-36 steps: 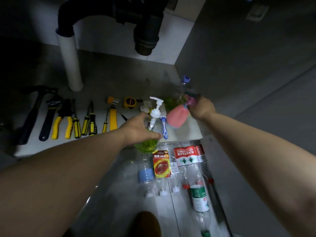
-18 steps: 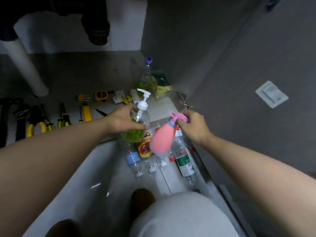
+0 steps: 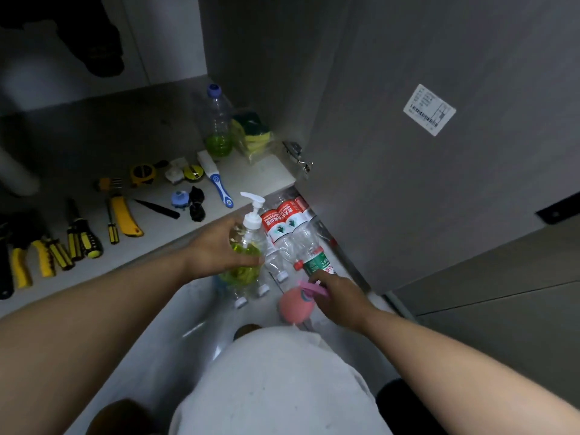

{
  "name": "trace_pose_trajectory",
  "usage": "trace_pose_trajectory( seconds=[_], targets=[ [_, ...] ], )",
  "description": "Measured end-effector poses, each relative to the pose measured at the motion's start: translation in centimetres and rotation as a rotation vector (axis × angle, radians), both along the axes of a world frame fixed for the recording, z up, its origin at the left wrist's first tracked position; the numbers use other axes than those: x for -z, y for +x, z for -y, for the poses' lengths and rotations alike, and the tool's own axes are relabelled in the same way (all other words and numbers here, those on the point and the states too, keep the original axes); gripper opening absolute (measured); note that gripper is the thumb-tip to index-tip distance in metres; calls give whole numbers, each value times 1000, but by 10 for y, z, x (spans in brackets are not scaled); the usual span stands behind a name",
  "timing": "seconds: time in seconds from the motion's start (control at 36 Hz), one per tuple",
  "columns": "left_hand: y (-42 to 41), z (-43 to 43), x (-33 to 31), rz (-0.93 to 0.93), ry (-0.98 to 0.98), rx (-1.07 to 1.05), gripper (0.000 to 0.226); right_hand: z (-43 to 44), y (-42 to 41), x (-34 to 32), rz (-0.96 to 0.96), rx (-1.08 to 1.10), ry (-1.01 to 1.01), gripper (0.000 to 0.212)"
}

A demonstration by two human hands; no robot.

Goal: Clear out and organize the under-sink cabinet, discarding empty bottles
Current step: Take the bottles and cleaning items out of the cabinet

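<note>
Seen from my head, my left hand (image 3: 216, 251) is curled round the upright pump bottle (image 3: 248, 243), green liquid in its lower part, just in front of the cabinet floor (image 3: 260, 174). My right hand (image 3: 339, 296) pinches the pink spray bottle (image 3: 295, 304) by its head, low beside the clear water bottles (image 3: 292, 233) lying along the open cabinet door (image 3: 408, 183). Inside, a blue-capped bottle (image 3: 218, 124) stands beside the sponges (image 3: 252, 133), well apart from the hand tools (image 3: 78, 240) on the left.
</note>
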State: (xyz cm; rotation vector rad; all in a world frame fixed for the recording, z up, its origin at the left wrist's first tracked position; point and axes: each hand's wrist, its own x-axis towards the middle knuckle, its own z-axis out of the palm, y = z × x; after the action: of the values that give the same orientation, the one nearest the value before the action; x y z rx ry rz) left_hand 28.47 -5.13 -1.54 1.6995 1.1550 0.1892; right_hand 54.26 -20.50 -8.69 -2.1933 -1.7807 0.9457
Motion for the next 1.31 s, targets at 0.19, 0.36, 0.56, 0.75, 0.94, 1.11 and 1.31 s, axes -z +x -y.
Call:
trace_pose_trajectory(
  seconds=[0.19,0.36,0.56,0.75,0.94,1.11,1.31],
  targets=[
    [2,-1,14,-6,-13,-9,86,-20,13,-1,-188,110,-186,48],
    [-2,-5,26,0,-9,-27,90,-32,32,37,83,408,-244,65],
    [-16,-3,53,49,-28,-110,80,-43,33,72,114,457,-469,100],
    [-28,-12,66,-5,-52,-154,87,-52,31,77,191,393,-339,66],
    [-27,-24,62,14,-44,-196,74,-88,31,48,164,265,-187,59],
    [-25,-28,63,-17,-50,-200,78,-137,15,30,225,166,-169,64],
    [-33,-34,61,20,-46,-227,74,-150,-3,16,361,-222,-58,84]
  ],
)
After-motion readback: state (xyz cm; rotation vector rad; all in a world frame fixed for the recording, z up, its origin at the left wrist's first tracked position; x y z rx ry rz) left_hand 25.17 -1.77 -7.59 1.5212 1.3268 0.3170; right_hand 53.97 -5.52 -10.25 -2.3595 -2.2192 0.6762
